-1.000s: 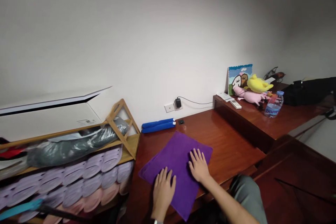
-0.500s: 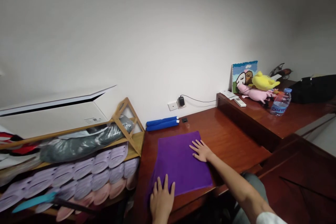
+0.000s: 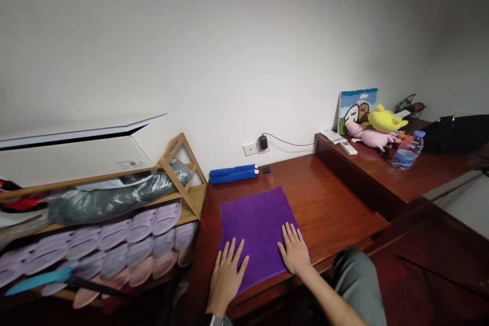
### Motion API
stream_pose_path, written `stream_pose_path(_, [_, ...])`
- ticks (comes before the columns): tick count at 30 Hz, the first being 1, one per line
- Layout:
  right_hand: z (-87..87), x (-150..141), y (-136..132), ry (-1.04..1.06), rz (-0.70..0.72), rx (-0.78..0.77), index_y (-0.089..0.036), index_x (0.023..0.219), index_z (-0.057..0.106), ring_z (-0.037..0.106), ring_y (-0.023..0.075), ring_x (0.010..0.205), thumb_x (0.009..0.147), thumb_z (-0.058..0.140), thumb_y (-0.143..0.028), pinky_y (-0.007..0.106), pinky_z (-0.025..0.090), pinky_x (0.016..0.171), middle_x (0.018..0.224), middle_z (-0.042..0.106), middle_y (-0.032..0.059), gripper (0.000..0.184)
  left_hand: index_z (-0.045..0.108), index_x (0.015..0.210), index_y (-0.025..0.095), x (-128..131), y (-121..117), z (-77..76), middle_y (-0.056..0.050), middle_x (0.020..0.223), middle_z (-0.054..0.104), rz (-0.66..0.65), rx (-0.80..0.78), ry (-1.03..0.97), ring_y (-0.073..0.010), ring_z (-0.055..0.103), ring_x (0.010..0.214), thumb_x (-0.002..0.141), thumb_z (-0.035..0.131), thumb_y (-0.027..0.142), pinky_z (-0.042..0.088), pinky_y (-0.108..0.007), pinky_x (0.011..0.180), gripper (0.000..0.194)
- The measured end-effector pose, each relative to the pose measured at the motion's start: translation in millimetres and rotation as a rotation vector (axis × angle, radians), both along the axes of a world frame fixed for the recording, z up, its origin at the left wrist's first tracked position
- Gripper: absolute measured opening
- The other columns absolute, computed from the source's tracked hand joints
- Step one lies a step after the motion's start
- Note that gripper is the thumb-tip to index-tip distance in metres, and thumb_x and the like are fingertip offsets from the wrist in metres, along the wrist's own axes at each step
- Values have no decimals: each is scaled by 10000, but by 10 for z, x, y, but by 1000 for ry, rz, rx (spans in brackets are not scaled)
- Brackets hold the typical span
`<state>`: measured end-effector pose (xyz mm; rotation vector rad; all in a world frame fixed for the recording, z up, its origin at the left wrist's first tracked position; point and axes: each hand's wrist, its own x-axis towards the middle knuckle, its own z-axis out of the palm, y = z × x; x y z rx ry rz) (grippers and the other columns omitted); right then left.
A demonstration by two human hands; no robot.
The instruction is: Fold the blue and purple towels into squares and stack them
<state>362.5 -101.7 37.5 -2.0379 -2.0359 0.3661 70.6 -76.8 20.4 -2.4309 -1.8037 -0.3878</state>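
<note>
You appear to be at the flattening step: the purple cloth (image 3: 254, 229) lies spread between your hands and just beyond them on the wooden desk (image 3: 328, 198), its face smooth. As I judge it, the next move calls for light, even pressure outward toward the edges, or for fingertips slid under a border if the cloth is to be lifted; pressing too hard could drag it askew.

Your left hand (image 3: 226, 276) rests palm down over the near left border, fingers fanned and pointing away from you. Your right hand (image 3: 294, 250) lies flat by the right border, close to the near corner, fingers a little apart, its forearm slanting in from your right. Both hands are unclenched and grasp nothing.

Well ahead of your left hand, apart from the purple cloth, lie blue folded cloths (image 3: 234, 174). Lilac slippers (image 3: 110, 237) sit in rows to its left.
</note>
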Motion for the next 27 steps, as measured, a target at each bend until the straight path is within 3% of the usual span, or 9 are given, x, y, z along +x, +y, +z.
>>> stream_pose_path(5, [122, -32, 13, -19, -43, -26, -156, 1721, 304, 203, 269, 1670, 1133, 236, -507, 478, 178, 1363, 1781, 224, 73, 688, 436, 1638, 369, -102, 2, 61, -56, 1726, 459, -51, -8, 19, -311, 452, 1584, 1076, 426, 556, 392, -590, 1285, 591])
stream_pose_path(8, [179, -44, 113, -6, -40, 32, -148, 1717, 321, 222, 273, 1665, 1138, 231, -504, 469, 189, 1359, 1776, 241, 84, 685, 455, 1631, 357, 11, 15, 140, -71, 1709, 482, -73, 47, 16, -324, 457, 1580, 1075, 440, 536, 377, -614, 1293, 584])
stream_pose_path(11, [180, -45, 228, -8, 8, 80, -109, 1710, 323, 199, 277, 1671, 1139, 241, -512, 460, 158, 1366, 1774, 246, 106, 703, 457, 1634, 333, 389, 37, 223, -82, 1706, 486, -124, 88, -16, -316, 449, 1585, 1095, 404, 479, 374, -601, 1302, 561])
stream_pose_path(15, [98, -45, 289, -26, 31, 60, -108, 1711, 314, 194, 282, 1672, 1139, 243, -498, 476, 138, 1367, 1774, 243, 111, 696, 513, 1601, 327, 1015, 86, 254, -92, 1692, 508, -192, 15, -44, -316, 462, 1577, 1104, 369, 478, 403, -599, 1286, 539])
stream_pose_path(18, [52, -30, 287, -29, 35, 55, -143, 1719, 305, 185, 265, 1674, 1143, 222, -456, 469, 127, 1366, 1777, 241, 88, 661, 519, 1596, 327, 1195, 109, 200, -91, 1680, 523, -182, -36, -53, -320, 470, 1571, 1109, 351, 479, 415, -603, 1277, 537])
stream_pose_path(21, [50, 7, 274, -15, 31, 48, -153, 1719, 310, 192, 253, 1672, 1145, 203, -441, 453, 132, 1365, 1778, 250, 79, 651, 481, 1613, 361, 1029, 85, 104, -75, 1697, 501, -130, -14, -59, -318, 468, 1573, 1106, 365, 471, 408, -604, 1280, 531])
stream_pose_path(27, [119, 110, 234, -20, 53, 58, -114, 1708, 328, 217, 251, 1667, 1142, 219, -499, 428, 130, 1366, 1770, 269, 108, 693, 466, 1626, 337, 381, -72, -78, -112, 1714, 471, 94, 45, -32, -354, 460, 1573, 1074, 435, 521, 380, -622, 1282, 582])
